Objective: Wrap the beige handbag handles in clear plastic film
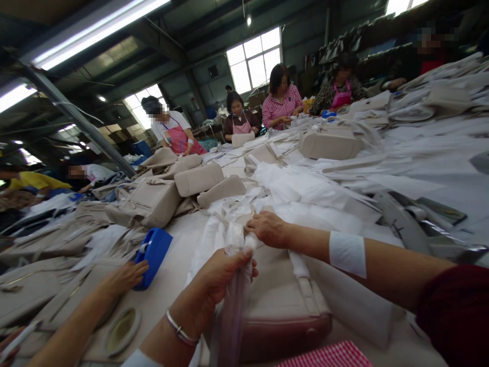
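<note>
My left hand, with a metal bangle at the wrist, is closed around a bag strap wrapped in thin white sheet material. Part of the strap hangs blurred below the fist. My right hand is pinched at the upper end of the same wrapping, close above the left; its fingertips partly hide what they grip. Under both hands lies a cream handbag with a dark red lower edge. Another strap, wrapped in white at its upper part, runs down its right side.
At left, a co-worker's hand touches a blue tool, near a round tape roll. Cream handbags and white sheets pile ahead. Several people work around the table, one in a checked shirt.
</note>
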### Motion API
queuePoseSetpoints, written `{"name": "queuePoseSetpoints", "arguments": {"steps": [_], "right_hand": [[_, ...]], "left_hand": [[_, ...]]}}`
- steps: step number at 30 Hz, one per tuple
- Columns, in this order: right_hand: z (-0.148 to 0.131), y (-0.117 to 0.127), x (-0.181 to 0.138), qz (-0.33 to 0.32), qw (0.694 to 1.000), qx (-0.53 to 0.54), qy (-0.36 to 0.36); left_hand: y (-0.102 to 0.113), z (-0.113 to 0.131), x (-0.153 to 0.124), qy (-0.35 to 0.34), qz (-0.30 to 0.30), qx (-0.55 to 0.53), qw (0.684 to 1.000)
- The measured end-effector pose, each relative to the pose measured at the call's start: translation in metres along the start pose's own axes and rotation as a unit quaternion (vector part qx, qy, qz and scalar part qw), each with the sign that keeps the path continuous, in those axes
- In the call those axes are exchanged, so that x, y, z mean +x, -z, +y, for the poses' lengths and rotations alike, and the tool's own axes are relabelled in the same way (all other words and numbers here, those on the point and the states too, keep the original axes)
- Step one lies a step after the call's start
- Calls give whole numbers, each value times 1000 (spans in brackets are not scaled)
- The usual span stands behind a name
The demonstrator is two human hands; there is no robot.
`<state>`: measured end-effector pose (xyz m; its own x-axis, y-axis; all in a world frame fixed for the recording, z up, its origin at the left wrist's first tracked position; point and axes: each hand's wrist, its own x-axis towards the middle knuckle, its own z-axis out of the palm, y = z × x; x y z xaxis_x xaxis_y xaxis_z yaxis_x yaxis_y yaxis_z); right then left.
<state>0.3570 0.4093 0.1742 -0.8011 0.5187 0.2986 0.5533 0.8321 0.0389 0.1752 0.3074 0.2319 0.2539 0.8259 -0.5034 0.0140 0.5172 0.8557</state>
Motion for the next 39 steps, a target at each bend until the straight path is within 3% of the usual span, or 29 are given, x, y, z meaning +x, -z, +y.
{"name": "queuePoseSetpoints", "arguments": {"steps": [5, 9, 17, 20, 22, 24, 27, 29, 32, 34, 37, 39], "right_hand": [[12, -9, -5, 32, 996, 72, -42], [23, -11, -7, 53, 992, 86, -78], [11, -14, -5, 52, 990, 129, -22], [9, -13, -6, 124, 972, 198, -38], [5, -8, -7, 189, 945, 245, -105], [-6, 2, -8, 204, 906, 303, -212], [-30, 20, -10, 90, 798, 492, -336], [-45, 33, -11, 25, 698, 613, -369], [-64, 45, -11, 48, 568, 721, -393], [-79, 47, -10, 45, 496, 784, -371], [-105, 42, -5, -37, 426, 844, -323], [-119, 36, 0, -55, 431, 842, -318]], "left_hand": [[4, -2, 7, -14, 26, 38, 999], [13, -10, 8, 23, 48, 29, 998], [10, -12, 15, 37, 42, 22, 998], [10, -9, 19, 19, 39, -16, 999], [11, -5, 21, -3, 51, -51, 997], [12, 2, 24, -23, 64, -73, 995], [12, 14, 26, -59, 57, -75, 994], [12, 19, 28, -92, 40, -70, 992], [12, 22, 33, -127, 28, -79, 988], [11, 22, 37, -123, 28, -91, 988], [12, 23, 43, -109, 15, -109, 988], [15, 25, 43, -107, -16, -107, 988]]}}
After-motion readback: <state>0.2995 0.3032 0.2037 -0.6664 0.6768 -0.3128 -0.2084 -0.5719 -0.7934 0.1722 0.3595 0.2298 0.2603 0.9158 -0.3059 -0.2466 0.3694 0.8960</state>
